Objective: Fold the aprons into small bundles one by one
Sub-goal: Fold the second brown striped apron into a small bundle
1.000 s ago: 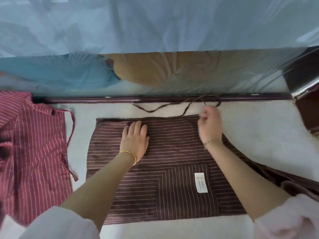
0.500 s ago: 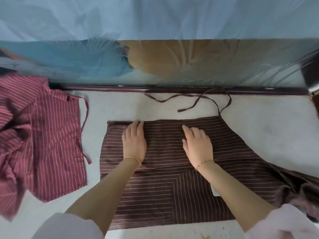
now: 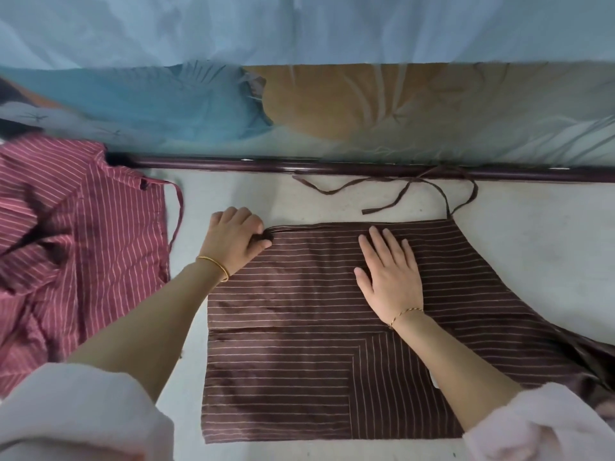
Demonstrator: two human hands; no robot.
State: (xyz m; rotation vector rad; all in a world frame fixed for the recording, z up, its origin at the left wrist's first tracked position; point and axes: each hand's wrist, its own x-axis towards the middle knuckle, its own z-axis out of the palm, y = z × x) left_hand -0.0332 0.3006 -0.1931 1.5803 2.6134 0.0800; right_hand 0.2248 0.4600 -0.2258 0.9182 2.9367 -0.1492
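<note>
1. Floor (image 3: 539,234): pale off-white surface, faintly speckled, extending from 3 to 9 o'clock.
2. Rail (image 3: 299,165): dark maroon and glossy, running side to side along the floor's far edge at 12 o'clock.
3. Patterned fabric (image 3: 366,104): lies beyond the rail. Blue leaf shape toward 11 o'clock, tan toward 1 o'clock.
4. Sheet (image 3: 299,28): pale blue, possibly translucent plastic, draped over the fabric.
5. Light: soft and even.

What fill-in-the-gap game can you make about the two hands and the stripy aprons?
1. The left hand pinches the far-left ____ of the brown apron.
2. The right hand lies ____ on that apron, fingers straight.
3. The red apron lies crumpled to the ____ of the brown one.

Missing words: corner; flat; left.
</note>
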